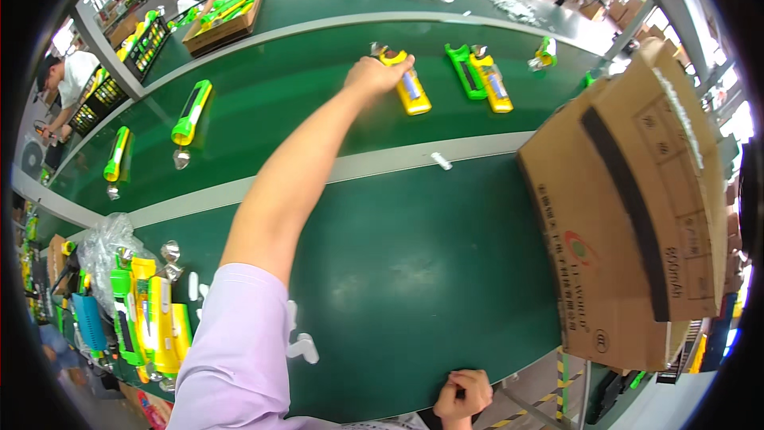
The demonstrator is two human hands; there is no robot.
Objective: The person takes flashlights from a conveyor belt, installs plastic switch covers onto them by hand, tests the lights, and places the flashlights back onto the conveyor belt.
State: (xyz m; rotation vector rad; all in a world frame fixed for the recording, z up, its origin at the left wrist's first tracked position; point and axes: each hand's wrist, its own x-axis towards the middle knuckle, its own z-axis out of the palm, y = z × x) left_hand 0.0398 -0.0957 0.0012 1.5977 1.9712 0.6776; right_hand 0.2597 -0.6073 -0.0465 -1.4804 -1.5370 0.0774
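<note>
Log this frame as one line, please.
left hand on yellow flashlight half, far belt | right hand fisted at near table edge | cardboard box right

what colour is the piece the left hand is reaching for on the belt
Yellow, with a grey middle strip, under the left hand; head view.

- Belt (414, 271): dark green, grey strips.
- Torch (412, 87): yellow, blue panel.
- Shell (465, 70): bright green.
- Sleeve (235, 358): lilac.
- Box (637, 215): brown, black stripe.

Single head-worn fisheye view; looks steeply down across the green conveyor belt (414, 271).
</note>
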